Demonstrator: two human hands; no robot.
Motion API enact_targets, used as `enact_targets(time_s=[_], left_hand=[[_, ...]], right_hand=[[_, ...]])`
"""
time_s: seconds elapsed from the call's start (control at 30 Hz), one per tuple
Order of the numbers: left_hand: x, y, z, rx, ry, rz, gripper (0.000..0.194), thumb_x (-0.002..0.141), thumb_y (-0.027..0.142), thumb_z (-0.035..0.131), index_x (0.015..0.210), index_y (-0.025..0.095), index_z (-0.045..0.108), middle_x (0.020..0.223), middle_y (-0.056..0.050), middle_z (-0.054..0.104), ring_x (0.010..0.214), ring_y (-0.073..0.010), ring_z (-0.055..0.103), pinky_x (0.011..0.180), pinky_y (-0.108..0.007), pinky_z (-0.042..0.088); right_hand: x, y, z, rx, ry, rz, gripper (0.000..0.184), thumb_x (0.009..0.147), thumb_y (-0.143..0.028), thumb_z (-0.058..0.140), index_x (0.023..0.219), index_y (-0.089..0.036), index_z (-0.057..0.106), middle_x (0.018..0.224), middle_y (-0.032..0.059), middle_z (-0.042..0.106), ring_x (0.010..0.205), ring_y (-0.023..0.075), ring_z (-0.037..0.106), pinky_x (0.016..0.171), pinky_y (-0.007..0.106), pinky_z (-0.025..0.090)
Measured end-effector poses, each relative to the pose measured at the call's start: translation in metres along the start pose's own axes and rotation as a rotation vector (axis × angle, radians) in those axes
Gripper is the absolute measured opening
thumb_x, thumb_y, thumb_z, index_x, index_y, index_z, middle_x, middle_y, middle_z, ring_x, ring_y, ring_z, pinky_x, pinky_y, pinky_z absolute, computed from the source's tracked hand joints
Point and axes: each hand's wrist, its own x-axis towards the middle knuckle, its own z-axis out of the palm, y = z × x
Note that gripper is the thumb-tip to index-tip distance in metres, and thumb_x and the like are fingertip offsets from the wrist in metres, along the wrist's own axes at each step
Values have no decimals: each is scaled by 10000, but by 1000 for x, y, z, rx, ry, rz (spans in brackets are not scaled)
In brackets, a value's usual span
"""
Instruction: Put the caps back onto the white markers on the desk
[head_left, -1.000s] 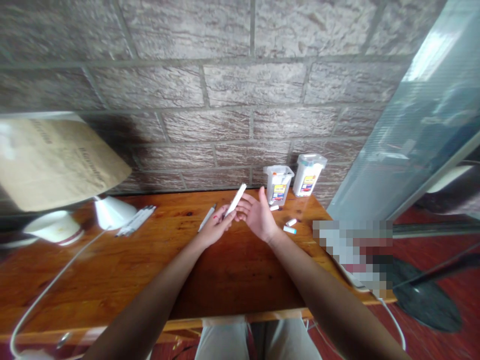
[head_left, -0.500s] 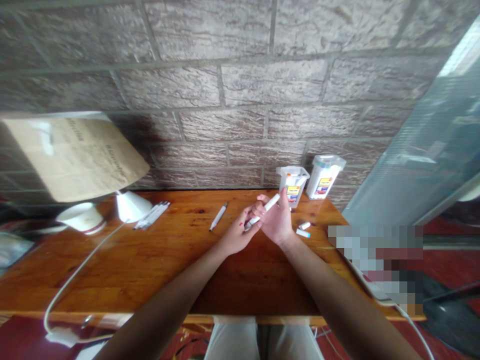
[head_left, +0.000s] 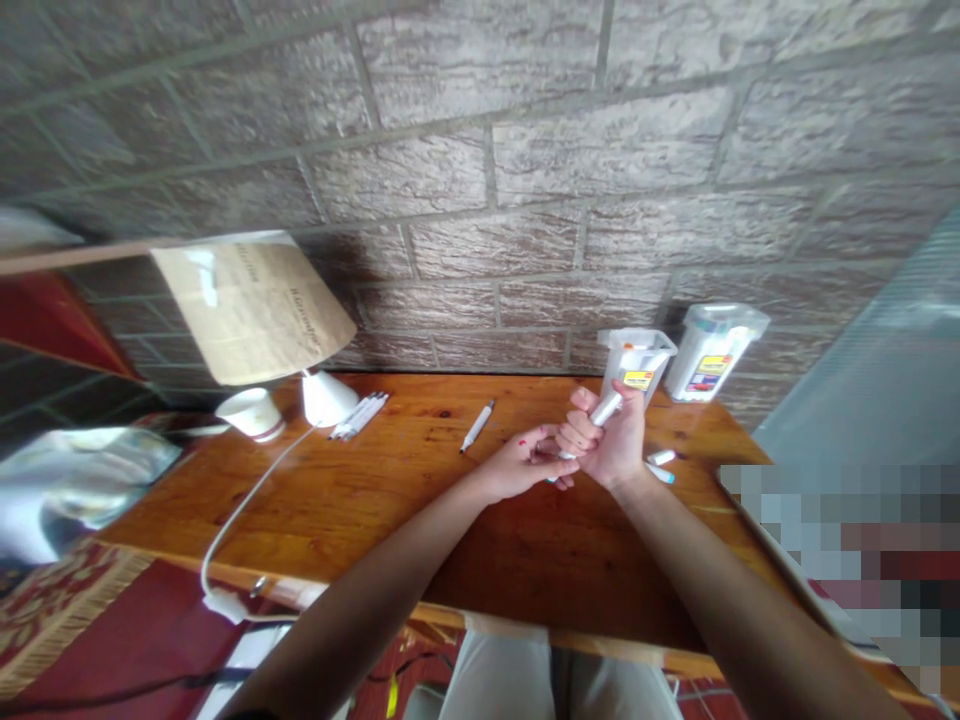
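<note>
A white marker pen (head_left: pixel 606 408) slants between my hands above the table. My right hand (head_left: pixel 616 450) has its fingers wrapped round the upper part. At the pen's lower end, my left hand (head_left: pixel 521 465) pinches it between thumb and fingers; a bit of teal shows just below. Behind the right hand stands an open clear plastic box (head_left: pixel 637 350) with a yellow label. To the right of that wrist lie a white cap (head_left: pixel 661 457) and a blue-ended cap (head_left: pixel 660 474). Another marker (head_left: pixel 477 427) rests alone on the wood, left of my hands.
A lidded box (head_left: pixel 701 365) of markers stands at the back right of the wooden table (head_left: pixel 420 480). Several markers (head_left: pixel 360 416) lie beside the lamp (head_left: pixel 330 400), near a paper cup (head_left: pixel 251 415). The lamp's cord (head_left: pixel 247 500) crosses the left side. A brick wall (head_left: pixel 465 240) rises behind.
The view has swung left, so everything appears farther right. My right fingers have closed round the marker, where that palm was open before. My left hand stays on its lower end.
</note>
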Motion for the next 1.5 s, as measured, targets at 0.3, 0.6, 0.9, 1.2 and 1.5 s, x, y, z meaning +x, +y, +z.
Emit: enact_targets(time_s=[0.3, 0.6, 0.9, 1.2, 1.5], left_hand=[[1, 1, -9, 80, 84, -58, 544, 693, 552, 799, 993, 126, 640, 884, -84, 726, 670, -127, 651, 646, -262, 510], [0, 5, -24, 391, 201, 57, 480, 827, 602, 618, 916, 131, 657, 835, -70, 714, 621, -115, 584, 559, -225, 430], [-32, 29, -53, 826, -91, -340, 454, 718, 585, 736, 591, 170, 602, 489, 10, 597, 414, -102, 506, 402, -202, 316], [-30, 34, -55, 459, -69, -348, 290, 687, 409, 811, 735, 142, 708, 640, -53, 724, 528, -135, 635, 530, -228, 510], [-10, 25, -60, -258, 478, 86, 316, 657, 251, 871, 913, 144, 720, 940, -64, 775, 900, -155, 724, 901, -280, 552]], right_hand=[[3, -10, -4, 98, 62, -133, 443, 814, -631, 468, 630, -228, 485, 385, -103, 195, 392, 86, 91, 373, 220, 234], [5, -15, -8, 68, 109, -194, 513, 825, -687, 402, 602, -231, 470, 387, -99, 182, 386, 87, 99, 382, 224, 207], [7, -17, -10, 74, 107, -173, 578, 836, -748, 365, 606, -227, 460, 383, -102, 168, 381, 80, 87, 387, 228, 183], [6, -41, -13, 128, 126, -318, 566, 889, -715, 456, 610, -224, 413, 430, -94, 232, 380, 76, 194, 400, 223, 267], [17, -19, -12, -76, 330, -337, 571, 755, -765, 617, 655, -209, 535, 524, -48, 487, 405, 70, 408, 379, 213, 330]])
